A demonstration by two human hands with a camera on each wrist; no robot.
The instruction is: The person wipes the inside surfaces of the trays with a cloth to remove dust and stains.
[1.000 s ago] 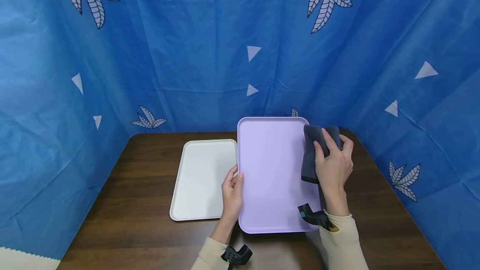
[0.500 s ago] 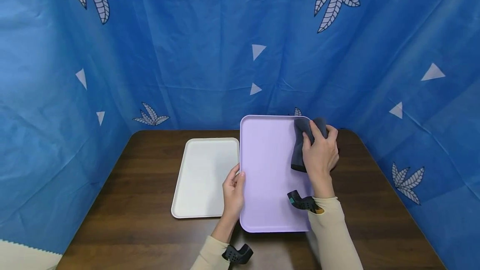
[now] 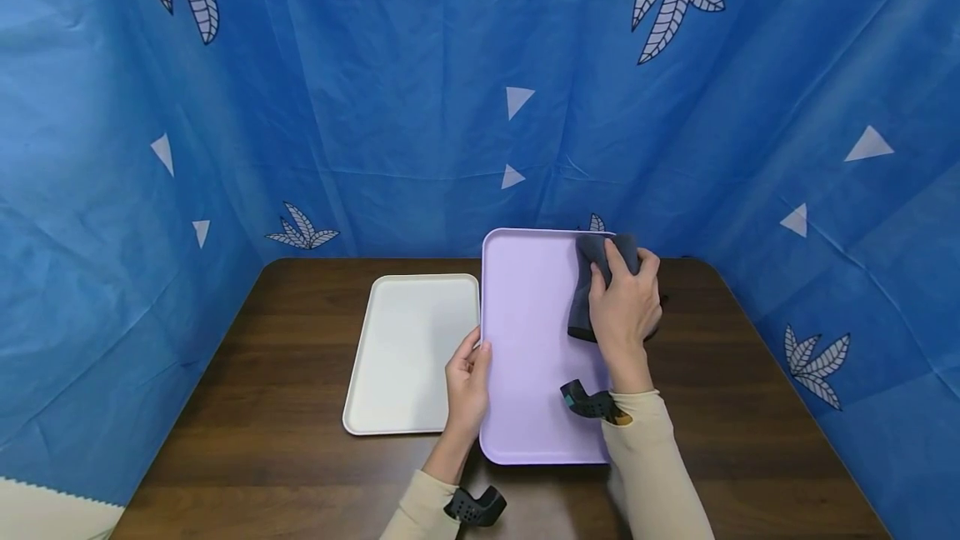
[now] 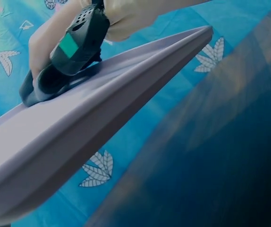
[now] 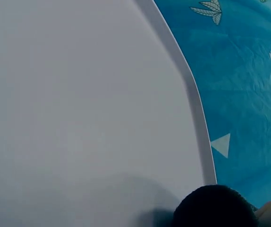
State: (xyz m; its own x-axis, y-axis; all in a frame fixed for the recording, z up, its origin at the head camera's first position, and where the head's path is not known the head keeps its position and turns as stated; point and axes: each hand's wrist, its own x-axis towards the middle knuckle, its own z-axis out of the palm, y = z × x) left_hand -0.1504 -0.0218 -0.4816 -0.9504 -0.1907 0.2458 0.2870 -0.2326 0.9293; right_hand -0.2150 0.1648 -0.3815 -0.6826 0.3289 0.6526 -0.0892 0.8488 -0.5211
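A lilac tray (image 3: 536, 357) is held up above the table, tilted toward the head camera. My left hand (image 3: 467, 386) grips its left edge, thumb on the front side. With my right hand (image 3: 626, 307) I hold a dark grey cloth (image 3: 583, 307) against the tray's upper right part; some of the cloth reaches the right rim. In the left wrist view the tray (image 4: 69, 123) is seen edge-on, with the cloth (image 4: 55, 85) lying on its face. The right wrist view has the tray surface (image 5: 88, 94) filling most of it, and a dark piece of cloth (image 5: 215, 208) at the bottom.
A white tray (image 3: 412, 357) lies on the brown wooden table (image 3: 262, 407), left of the lilac one and partly behind my left hand. Blue patterned curtains (image 3: 390, 107) stand behind the table and at both sides.
My right hand and the cloth have moved left from the tray's right edge, and slightly up. The left hand keeps its grip on the tray, with almost no movement.
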